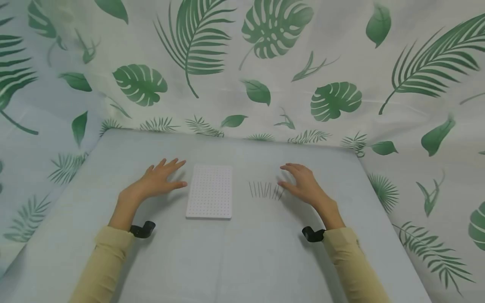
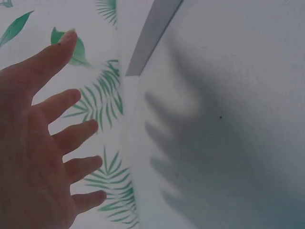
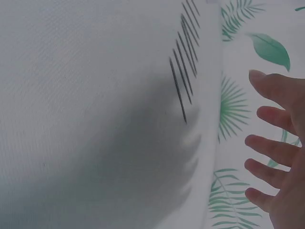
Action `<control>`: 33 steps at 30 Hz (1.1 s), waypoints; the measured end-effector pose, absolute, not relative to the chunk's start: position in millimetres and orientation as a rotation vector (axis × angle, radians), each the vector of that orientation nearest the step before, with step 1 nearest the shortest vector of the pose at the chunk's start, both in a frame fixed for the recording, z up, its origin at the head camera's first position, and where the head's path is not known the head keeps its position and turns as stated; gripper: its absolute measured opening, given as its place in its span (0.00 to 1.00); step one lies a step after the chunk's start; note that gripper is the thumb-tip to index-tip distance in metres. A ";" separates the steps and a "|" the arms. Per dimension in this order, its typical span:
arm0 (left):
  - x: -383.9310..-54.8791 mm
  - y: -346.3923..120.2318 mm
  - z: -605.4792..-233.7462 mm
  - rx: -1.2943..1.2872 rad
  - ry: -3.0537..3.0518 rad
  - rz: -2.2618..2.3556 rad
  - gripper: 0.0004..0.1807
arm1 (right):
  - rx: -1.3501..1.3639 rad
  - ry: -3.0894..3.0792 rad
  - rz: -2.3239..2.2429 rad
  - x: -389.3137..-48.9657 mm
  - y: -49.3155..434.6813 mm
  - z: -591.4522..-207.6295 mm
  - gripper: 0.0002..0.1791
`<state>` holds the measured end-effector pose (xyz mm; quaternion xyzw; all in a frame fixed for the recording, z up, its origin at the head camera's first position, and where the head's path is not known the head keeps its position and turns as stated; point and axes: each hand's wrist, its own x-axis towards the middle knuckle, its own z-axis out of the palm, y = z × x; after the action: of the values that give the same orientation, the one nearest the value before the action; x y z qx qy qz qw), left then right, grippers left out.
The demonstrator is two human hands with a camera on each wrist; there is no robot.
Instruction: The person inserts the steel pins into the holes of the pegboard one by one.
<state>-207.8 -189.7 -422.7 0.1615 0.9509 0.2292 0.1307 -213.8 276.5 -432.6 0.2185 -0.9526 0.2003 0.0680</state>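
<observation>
A white board with a grid of small holes [image 1: 210, 192] lies flat on the table, left of the middle. My left hand [image 1: 161, 180] hovers just left of it, fingers spread and nothing held; in the left wrist view the same hand [image 2: 52, 129] shows beside the board's edge [image 2: 151, 40]. Several thin dark metal pins [image 1: 265, 190] lie in a loose row to the right of the board. Over the right end of that row is my right hand [image 1: 301, 182], its fingers apart and holding nothing. The right wrist view shows the pins [image 3: 182, 76] on the table beyond the hand's shadow.
The table [image 1: 227, 261] has a pale cover. A leaf-patterned curtain [image 1: 227, 59] stands along its back and both sides. Black wrist cameras [image 1: 143, 229] sit at the cuffs of the yellow sleeves [image 1: 102, 265].
</observation>
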 end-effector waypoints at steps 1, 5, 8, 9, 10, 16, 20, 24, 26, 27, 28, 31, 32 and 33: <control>-207.5 -189.4 -425.6 0.467 2.742 0.682 0.46 | 0.665 -2.873 0.628 -214.8 275.4 -435.0 0.27; -205.4 -187.5 -436.1 0.469 2.648 0.738 0.53 | 0.664 -2.913 0.745 -216.8 270.4 -443.1 0.28; -202.7 -184.3 -440.4 0.458 2.584 0.771 0.58 | 0.654 -2.950 0.825 -217.9 266.4 -447.3 0.29; -202.2 -182.9 -441.5 0.458 2.575 0.769 0.59 | 0.660 -2.956 0.834 -218.1 265.2 -448.2 0.28; -201.6 -181.5 -442.4 0.463 2.568 0.772 0.59 | 0.665 -2.959 0.843 -218.6 263.9 -448.7 0.28; -200.8 -173.0 -445.2 0.502 2.596 0.701 0.60 | 0.717 -2.962 0.863 -223.5 257.7 -449.9 0.26; -200.9 -171.4 -448.2 0.519 2.630 0.635 0.61 | 0.737 -2.982 0.850 -228.6 254.0 -451.4 0.25; -201.8 -170.7 -449.1 0.522 2.633 0.643 0.60 | 0.766 -2.985 0.863 -233.6 248.8 -451.7 0.24; -202.3 -169.9 -448.3 0.517 2.633 0.646 0.60 | 0.781 -2.985 0.872 -235.7 245.8 -451.5 0.24; -202.5 -169.3 -447.6 0.510 2.631 0.649 0.60 | 0.788 -2.988 0.876 -236.5 244.3 -451.2 0.24; -202.6 -168.8 -447.1 0.505 2.630 0.650 0.60 | 0.792 -2.993 0.876 -237.2 242.9 -451.0 0.24; -203.9 -167.4 -447.7 0.492 2.622 0.658 0.60 | 0.783 -3.016 0.882 -238.6 239.4 -450.7 0.24; -204.3 -167.3 -448.4 0.494 2.620 0.662 0.60 | 0.779 -3.024 0.887 -238.4 238.2 -450.3 0.25; -205.3 -167.3 -450.1 0.491 2.619 0.667 0.60 | 0.784 -3.025 0.892 -238.2 237.1 -449.9 0.25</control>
<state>-205.3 -167.3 -450.1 0.1751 0.9350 0.2382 0.1960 -238.2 237.1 -449.9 0.2409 -0.9295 0.2741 -0.0539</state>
